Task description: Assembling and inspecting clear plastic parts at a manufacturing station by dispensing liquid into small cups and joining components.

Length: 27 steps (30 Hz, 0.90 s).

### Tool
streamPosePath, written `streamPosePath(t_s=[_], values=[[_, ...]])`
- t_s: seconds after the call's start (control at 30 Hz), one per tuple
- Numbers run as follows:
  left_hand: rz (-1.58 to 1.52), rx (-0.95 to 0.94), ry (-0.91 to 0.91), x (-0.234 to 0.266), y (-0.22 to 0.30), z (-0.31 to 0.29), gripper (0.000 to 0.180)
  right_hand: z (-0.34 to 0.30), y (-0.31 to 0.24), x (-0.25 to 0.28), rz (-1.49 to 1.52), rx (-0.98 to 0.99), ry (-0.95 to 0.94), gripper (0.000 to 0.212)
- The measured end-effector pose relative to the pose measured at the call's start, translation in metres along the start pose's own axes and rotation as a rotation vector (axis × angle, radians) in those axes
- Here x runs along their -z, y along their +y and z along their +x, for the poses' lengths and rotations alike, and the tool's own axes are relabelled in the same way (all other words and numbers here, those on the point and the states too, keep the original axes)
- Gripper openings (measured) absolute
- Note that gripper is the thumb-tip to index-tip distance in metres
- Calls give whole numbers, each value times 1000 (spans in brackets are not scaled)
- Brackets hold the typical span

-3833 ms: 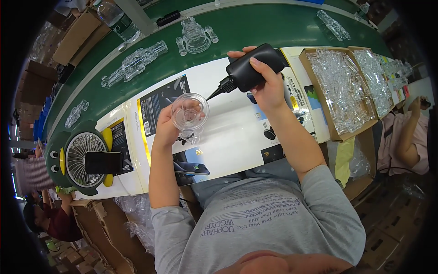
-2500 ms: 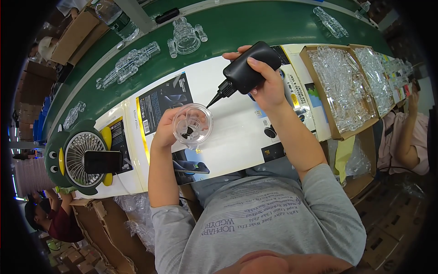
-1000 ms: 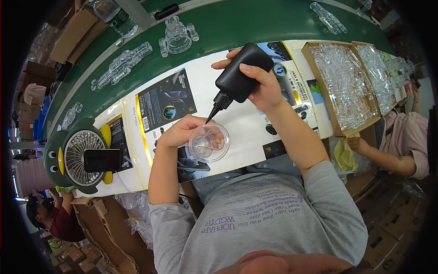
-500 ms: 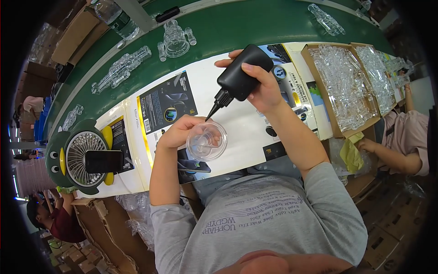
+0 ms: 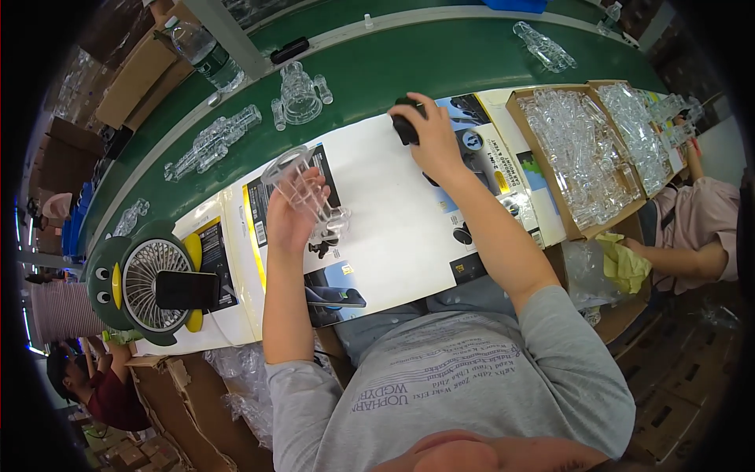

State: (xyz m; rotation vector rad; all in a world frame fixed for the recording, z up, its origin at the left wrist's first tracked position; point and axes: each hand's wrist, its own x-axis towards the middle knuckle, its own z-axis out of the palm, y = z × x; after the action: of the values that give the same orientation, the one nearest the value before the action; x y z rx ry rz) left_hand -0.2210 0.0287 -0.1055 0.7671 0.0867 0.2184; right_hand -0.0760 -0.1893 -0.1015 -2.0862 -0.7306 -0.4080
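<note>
clear plastic fills our left hand: we hold a see-through part up off the surface, fingers wrapped around its lower end so the round top tilts away from us toward the green belt. lifted like that, it seems turned for a look or for passing on. our right hand reaches forward and closes over a black bottle, pressing it down near the far edge of the white surface, just beside the belt; set there it stays within reach yet out of the way. flat printed cards cover much of the surface under both arms. on the belt lie more clear parts, well apart from each other, with open green between them. to our right, cardboard trays packed with clear pieces sit at the surface's edge. a green fan with a dark phone across it stands to our left. open room lies mostly between our two forearms.
</note>
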Motion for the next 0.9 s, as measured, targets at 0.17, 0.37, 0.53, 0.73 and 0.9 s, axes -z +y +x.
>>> streamPosePath(t_s=[0.17, 0.37, 0.53, 0.73, 0.9], values=[[-112, -100, -13, 9, 0, 10, 34, -12, -4, -6, -314, 58, -225, 67], [47, -165, 26, 9, -8, 10, 41, -17, -41, -17, 191, 192, -181, 51], [132, -201, -3, 1, -16, 7, 47, -21, -76, -40, 380, 36, -524, 52], [225, -460, 449, 33, -13, 26, 30, 31, -73, -101, 1040, -494, -622, 42], [268, -461, 523, 33, -16, 37, 18, 84, -75, -154, 1676, -785, -424, 32]])
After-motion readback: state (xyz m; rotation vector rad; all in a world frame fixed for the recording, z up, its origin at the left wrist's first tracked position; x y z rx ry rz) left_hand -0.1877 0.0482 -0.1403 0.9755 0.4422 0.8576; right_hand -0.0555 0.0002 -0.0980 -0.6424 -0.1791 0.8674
